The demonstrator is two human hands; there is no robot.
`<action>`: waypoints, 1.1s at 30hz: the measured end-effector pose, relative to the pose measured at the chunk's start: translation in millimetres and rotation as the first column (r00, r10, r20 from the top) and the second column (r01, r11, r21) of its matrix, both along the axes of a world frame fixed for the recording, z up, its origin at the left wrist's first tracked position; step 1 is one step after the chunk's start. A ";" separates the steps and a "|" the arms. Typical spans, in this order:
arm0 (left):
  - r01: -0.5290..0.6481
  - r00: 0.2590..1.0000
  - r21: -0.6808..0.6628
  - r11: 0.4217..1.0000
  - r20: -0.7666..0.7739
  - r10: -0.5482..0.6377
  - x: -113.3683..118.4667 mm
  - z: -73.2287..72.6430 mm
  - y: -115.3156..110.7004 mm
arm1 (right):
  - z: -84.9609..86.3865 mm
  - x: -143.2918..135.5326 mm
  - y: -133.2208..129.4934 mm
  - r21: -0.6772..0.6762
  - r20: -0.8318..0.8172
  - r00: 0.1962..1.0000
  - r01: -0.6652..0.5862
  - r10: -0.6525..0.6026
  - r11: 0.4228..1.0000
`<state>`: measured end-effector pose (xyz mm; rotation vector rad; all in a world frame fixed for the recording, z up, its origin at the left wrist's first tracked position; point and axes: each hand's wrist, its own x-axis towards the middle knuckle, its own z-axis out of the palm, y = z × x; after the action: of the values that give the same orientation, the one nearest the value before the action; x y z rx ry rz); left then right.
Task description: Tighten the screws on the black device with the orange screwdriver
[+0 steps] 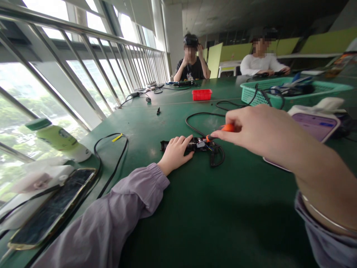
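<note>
Head view: the left hand [176, 150] was grasping an opened black device [199, 144], with the fingers laid over its body and the thumb on the near side. The right hand [248, 124] was closed around the orange handle of a screwdriver [228, 127], and the tool's other end pointed down into the uncovered part of the device, where thin wires were visible. Whether the tip touched a screw, I could not tell. The device lay on the middle of the green desk [195, 216], well apart from its left edge. A black cord [186, 121] made a loop just beyond the device.

Farther toward the far edge were a small black piece [158, 111] and a red basket [202, 95]. On the right part of the desk there was a turquoise basket [251, 95] with cables and dark objects inside, and nearer, partly behind the right hand, a phone with a purple screen [318, 125]. Along the left edge were a green-capped bottle [60, 139], a dark-screened smartphone [52, 208] and a black cable with a yellow tag [117, 137]. Behind this edge ran a metal railing [111, 35]. Two persons sat at the far edge, one in a black shirt [181, 69], the other in a white top [255, 65].
</note>
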<state>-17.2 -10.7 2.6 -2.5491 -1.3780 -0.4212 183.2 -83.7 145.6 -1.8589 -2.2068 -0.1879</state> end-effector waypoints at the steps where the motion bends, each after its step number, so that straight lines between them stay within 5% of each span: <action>1: 0.001 1.000 -0.001 1.000 0.000 -0.001 0.2 0.0 0.1 | -0.6 0.9 0.4 0.028 -0.014 1.000 -0.023 0.024 0.999; 5: 0.004 1.000 0.001 1.000 0.003 -0.004 0.3 0.5 -0.3 | -2.0 2.8 0.8 0.090 -0.031 0.997 -0.062 0.066 0.994; 10: 0.001 1.000 0.000 1.000 0.001 -0.001 -0.1 1.5 -1.3 | -2.3 0.9 -0.4 -0.008 0.026 0.999 0.025 -0.025 1.000; 16: 0.010 1.000 0.005 1.000 0.015 -0.010 -1.1 -1.1 0.4 | -4.1 0.8 2.6 0.145 0.001 0.999 -0.050 0.050 0.988; 22: 0.004 1.000 0.016 1.000 -0.002 -0.004 -0.6 -0.9 -0.2 | -2.5 -1.6 0.8 0.003 0.050 0.998 0.031 -0.031 1.000; 27: 0.006 1.000 0.012 1.000 0.002 -0.006 -0.5 -0.6 -0.2 | -5.6 -1.2 1.4 0.115 -0.024 0.998 -0.052 0.055 0.992; 33: 0.002 1.000 0.013 1.000 0.001 -0.002 -0.4 -0.7 -0.4 | -4.4 -1.1 -0.1 0.003 0.043 0.999 0.015 -0.015 1.000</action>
<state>-17.7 -11.2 1.9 -2.5402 -1.3689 -0.4305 182.1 -83.8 141.2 -1.8881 -2.2201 -0.2352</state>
